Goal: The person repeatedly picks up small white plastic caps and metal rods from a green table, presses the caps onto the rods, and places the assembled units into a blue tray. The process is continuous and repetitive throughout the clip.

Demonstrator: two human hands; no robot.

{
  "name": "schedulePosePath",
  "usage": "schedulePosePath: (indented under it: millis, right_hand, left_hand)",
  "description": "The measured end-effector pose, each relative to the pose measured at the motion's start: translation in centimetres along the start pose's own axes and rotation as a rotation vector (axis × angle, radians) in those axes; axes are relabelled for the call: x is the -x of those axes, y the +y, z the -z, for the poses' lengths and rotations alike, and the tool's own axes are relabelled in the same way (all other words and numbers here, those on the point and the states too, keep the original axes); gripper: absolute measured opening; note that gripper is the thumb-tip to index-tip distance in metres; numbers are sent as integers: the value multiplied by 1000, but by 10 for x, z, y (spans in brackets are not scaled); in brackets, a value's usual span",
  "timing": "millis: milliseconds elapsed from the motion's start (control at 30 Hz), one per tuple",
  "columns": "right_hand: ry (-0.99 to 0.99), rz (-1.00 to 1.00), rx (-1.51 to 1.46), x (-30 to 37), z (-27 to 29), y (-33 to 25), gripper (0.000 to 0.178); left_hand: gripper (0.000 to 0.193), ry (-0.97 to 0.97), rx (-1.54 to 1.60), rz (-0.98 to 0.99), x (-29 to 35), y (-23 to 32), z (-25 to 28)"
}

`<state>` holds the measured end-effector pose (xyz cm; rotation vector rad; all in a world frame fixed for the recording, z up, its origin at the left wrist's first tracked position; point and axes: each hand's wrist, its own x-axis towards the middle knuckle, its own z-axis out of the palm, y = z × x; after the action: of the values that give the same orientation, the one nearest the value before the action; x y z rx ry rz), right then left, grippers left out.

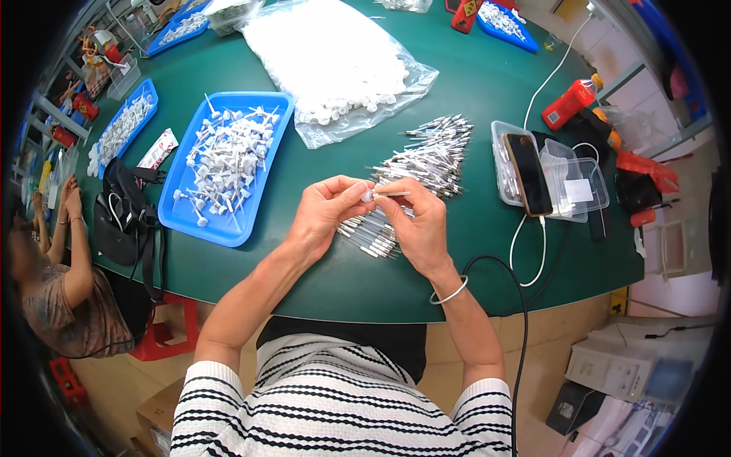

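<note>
Between thumb and fingers, my left hand [326,209] pinches a small white plastic cap [368,196]. My right hand [417,221] holds a thin metal rod [396,193] whose end meets the cap. Beneath and beyond my hands lies a pile of thin metal rods [434,156] with pale ends, part of it hidden by my fingers. To the left, a blue tray [173,186] holds many white caps fitted on rods [228,160]. Farther off rests a clear plastic bag [316,135] full of loose white caps [335,57].
On the right, a phone [527,175] lies on clear plastic boxes [582,194], with white and black cables nearby. A red bottle [569,103] stands behind them. At left are a black bag [122,198], another blue tray [150,91] and a seated co-worker [72,297].
</note>
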<state>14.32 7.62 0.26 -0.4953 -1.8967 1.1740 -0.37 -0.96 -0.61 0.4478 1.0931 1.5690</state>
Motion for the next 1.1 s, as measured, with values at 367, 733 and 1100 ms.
schedulePosePath:
  millis: [367, 733, 1100]
  right_hand:
    - [17, 93, 99, 1, -3, 1, 16]
    - [-63, -107, 32, -1, 8, -12, 8]
    - [-75, 55, 187, 1, 9, -9, 6]
  left_hand:
    - [19, 17, -31, -92, 0, 1, -1]
    - [25, -13, -206, -349, 10, 12, -13]
    - [20, -81, -287, -288, 9, 9, -3]
